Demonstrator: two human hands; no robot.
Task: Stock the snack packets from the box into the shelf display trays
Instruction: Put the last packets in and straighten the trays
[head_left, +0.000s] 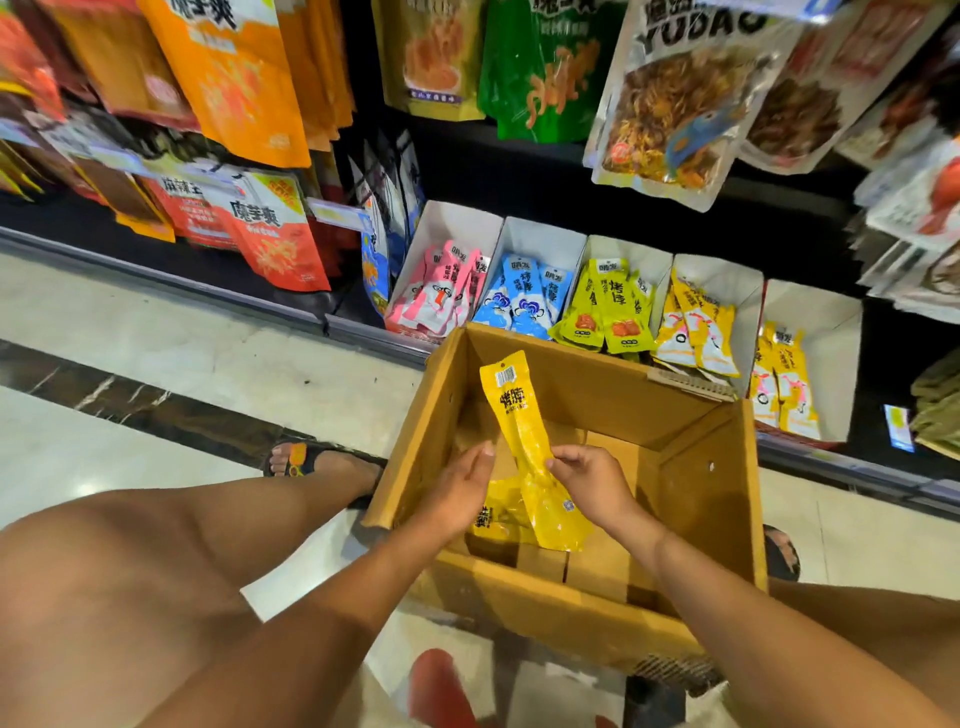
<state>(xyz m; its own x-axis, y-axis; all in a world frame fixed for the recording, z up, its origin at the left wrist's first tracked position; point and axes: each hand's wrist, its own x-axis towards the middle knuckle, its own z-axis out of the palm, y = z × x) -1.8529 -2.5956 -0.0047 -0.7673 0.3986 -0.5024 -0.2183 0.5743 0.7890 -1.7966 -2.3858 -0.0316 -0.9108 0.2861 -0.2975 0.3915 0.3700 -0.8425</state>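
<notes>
- Right hand (587, 483) pinches a yellow packet (519, 415) mid-length inside the box (597, 395); left hand (457, 493) lies against the lower packets (498, 519) beneath that pinch, its hold unclear
- Step looks like gathering a bunch; the next move calls for lifting it clear to the yellow tray (727, 283), beyond the grip and rightward

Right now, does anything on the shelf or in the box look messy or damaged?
Minor things only. The pink packets lie jumbled at angles in their tray, and a torn strip sticks off the far rim of the box.

Hanging snack bags (234, 78), tiled floor (156, 322) — black sandal (306, 460)
</notes>
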